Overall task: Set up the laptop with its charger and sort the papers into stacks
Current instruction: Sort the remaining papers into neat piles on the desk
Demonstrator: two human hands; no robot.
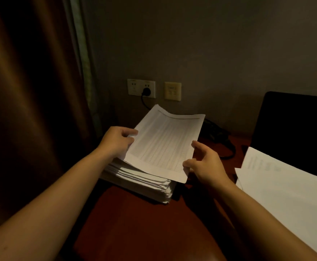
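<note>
A printed sheet (pixel 165 146) with a table on it is lifted above a thick pile of papers (pixel 144 183) on the reddish wooden desk (pixel 135 223). My left hand (pixel 116 142) pinches the sheet's left edge. My right hand (pixel 204 162) pinches its lower right edge between thumb and fingers. A second, thinner stack of white papers (pixel 289 194) lies at the right. Behind it stands the dark open laptop (pixel 295 129). A black charger plug (pixel 146 90) sits in the wall socket, and its cable and brick (pixel 219 136) lie on the desk behind the sheet.
A brown curtain (pixel 31 91) hangs along the left side. A second beige wall plate (pixel 172 91) is next to the socket. The desk's front edge curves near the bottom of the view.
</note>
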